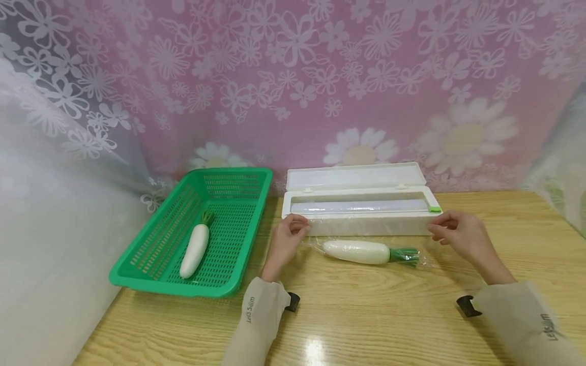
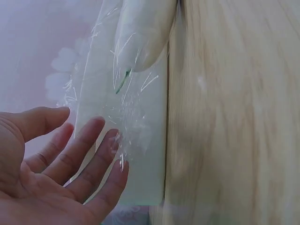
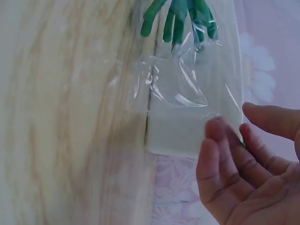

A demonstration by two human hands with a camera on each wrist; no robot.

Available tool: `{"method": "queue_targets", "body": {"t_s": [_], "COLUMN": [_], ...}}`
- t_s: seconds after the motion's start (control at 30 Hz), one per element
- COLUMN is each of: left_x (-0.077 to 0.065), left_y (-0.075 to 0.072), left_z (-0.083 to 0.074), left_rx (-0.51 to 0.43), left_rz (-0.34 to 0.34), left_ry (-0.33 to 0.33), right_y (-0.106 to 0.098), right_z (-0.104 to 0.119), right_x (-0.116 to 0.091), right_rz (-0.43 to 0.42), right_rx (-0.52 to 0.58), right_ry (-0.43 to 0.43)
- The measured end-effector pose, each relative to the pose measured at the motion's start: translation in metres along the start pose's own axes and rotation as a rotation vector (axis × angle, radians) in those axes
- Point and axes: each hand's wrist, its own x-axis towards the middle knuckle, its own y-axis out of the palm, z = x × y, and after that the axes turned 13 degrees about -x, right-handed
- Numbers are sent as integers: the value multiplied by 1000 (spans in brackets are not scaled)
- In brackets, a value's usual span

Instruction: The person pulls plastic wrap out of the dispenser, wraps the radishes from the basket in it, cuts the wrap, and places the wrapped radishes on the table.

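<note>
A white radish with green stalks lies sideways on the table, covered by clear cling film. Its stalks show through the film in the right wrist view. Beyond it, along the radish's far side, stands a long white dispenser box with its lid raised and a film roll inside. My left hand pinches the film near the box's left front corner, other fingers spread. At the right front corner, my right hand pinches the film between thumb and index finger; the transparent edge is hard to see.
To the left stands a green plastic basket with a second white radish in it. A green slider sits at the box's right end. Behind the wooden table hangs a pink flowered curtain.
</note>
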Motion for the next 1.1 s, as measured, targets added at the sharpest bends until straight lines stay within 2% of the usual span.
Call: {"method": "queue_targets", "body": {"t_s": [0.2,0.37,0.47,0.63,0.77,0.9,1.1], "left_x": [2,3,4,5,6,6,8], "left_y": [6,7,8,5,2,-1,-4], "left_z": [1,0,-1,0,1,3,5], "left_rx": [-51,-16,10,32,27,16,-28], "left_rz": [12,30,39,36,-6,-47,-46], "left_ry": [-17,-76,-91,-77,-60,-51,-12], "right_y": [4,7,9,12,13,13,11], "right_z": [0,0,1,3,5,4,6], "right_x": [1,1,1,2,1,0,3], "right_rz": [-27,22,43,-16,-59,-55,-36], "right_rx": [74,101,138,203,240,278,399], "right_ry": [55,139,154,106,65,35,6]}}
